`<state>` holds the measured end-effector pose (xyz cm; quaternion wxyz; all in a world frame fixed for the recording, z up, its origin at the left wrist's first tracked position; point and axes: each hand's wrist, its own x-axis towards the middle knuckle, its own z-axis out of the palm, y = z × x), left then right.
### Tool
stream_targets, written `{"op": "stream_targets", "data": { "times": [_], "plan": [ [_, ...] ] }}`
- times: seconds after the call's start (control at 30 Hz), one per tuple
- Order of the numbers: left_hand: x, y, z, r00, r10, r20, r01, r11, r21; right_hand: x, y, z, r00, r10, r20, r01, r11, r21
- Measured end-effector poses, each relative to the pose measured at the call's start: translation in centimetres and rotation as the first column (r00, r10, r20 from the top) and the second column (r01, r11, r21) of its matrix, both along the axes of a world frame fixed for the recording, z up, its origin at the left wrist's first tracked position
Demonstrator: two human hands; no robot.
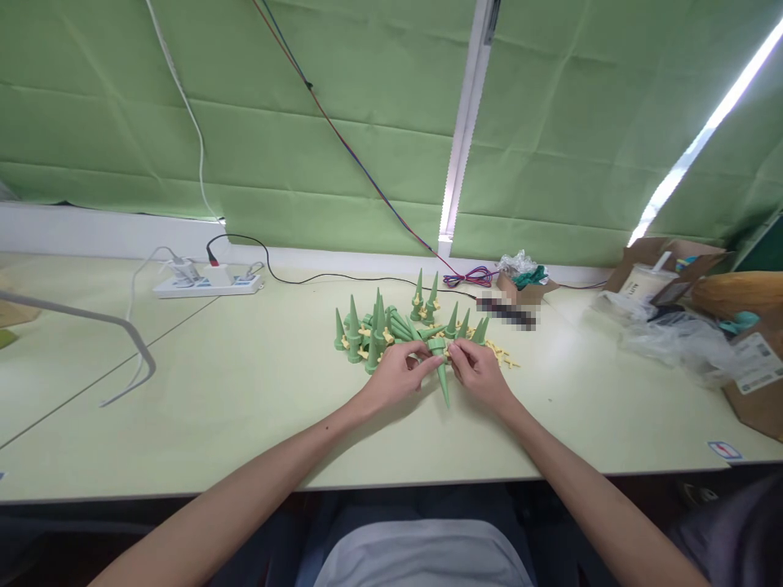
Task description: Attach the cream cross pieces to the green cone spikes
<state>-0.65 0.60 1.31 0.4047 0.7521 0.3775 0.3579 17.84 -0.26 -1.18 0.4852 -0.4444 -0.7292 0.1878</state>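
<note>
A green plastic watering spike (443, 386) is held over the table with its pointed end toward me. My left hand (400, 368) pinches its collar between thumb and fingers. At the collar's other side, my right hand (480, 371) has its fingertips closed on a small yellow valve (447, 351), mostly hidden by the fingers. Several green spikes with yellow valves (353, 333) stand upright left of my hands. Two more spikes (418, 297) stand behind, and others (466, 324) are to the right. Loose green spikes (400, 326) lie piled in the middle. Loose yellow valves (502, 355) are scattered beside my right hand.
A white power strip (236, 285) with plugs sits at the back left. A grey curved bar (138, 338) reaches in from the left. Coiled wires (471, 277) and a small open box (526, 289) lie at the back. Cardboard, plastic bags (679, 342) and a cup (647, 283) crowd the right.
</note>
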Motion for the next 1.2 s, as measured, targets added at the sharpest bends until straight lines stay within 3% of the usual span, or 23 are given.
{"op": "stream_targets", "data": {
  "times": [0.67, 0.9, 1.2],
  "plan": [
    [0.1, 0.8, -1.5, 0.992, 0.081, -0.099, -0.041, 0.936, 0.351, 0.1, 0.1, 0.0, 0.997, 0.053, -0.051, -0.057, 0.995, -0.082],
    [0.4, 0.5, -1.3, 0.994, 0.087, -0.073, -0.056, 0.935, 0.350, 0.0, 0.3, -0.4, 0.980, 0.086, -0.178, -0.105, 0.989, -0.104],
    [0.4, 0.2, -0.4, 0.997, 0.076, -0.031, -0.069, 0.980, 0.187, -0.2, 0.0, -0.1, 0.954, 0.091, -0.287, -0.112, 0.992, -0.057]
  ]
}}
